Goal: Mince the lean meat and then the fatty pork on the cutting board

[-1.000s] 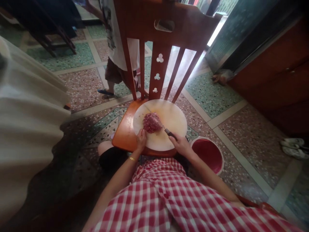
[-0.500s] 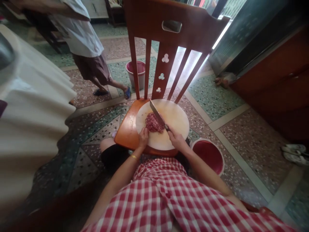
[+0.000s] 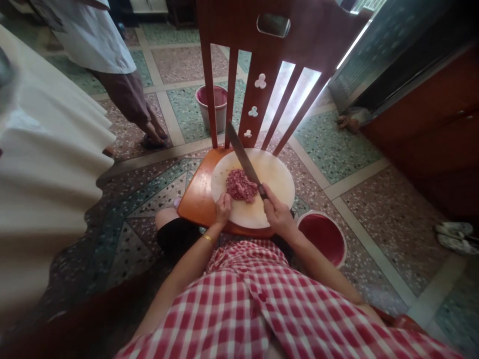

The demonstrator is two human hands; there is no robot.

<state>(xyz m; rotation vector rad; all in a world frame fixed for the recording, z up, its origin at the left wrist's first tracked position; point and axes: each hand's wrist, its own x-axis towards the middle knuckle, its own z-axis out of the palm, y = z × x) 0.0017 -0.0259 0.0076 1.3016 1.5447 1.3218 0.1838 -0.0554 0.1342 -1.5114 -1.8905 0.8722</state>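
A round white cutting board [image 3: 280, 172] lies on the wooden chair's seat [image 3: 196, 194] in front of me. On its left half sits a mound of minced red meat [image 3: 238, 185]. My right hand [image 3: 279, 212] is closed round the handle of a cleaver [image 3: 241, 153]. The blade is raised above the board and points up and away to the left, partly over the meat's right side. At the board's near left edge, my left hand [image 3: 223, 208] is curled closed, its fingertips beside the meat. Whatever those fingers hold is hidden.
The chair's slatted back [image 3: 262, 30] rises behind the board. A red-lined bucket [image 3: 322, 239] stands at the right, and another bin [image 3: 220, 107] behind the chair. A person [image 3: 97, 55] stands at the far left, past a cloth-covered table [image 3: 56, 149]. Shoes [image 3: 456, 237] lie at the right.
My right hand has lifted the cleaver off the meat, raising its blade. My left hand stays at the board's edge. The person at the left has shifted further left in view.
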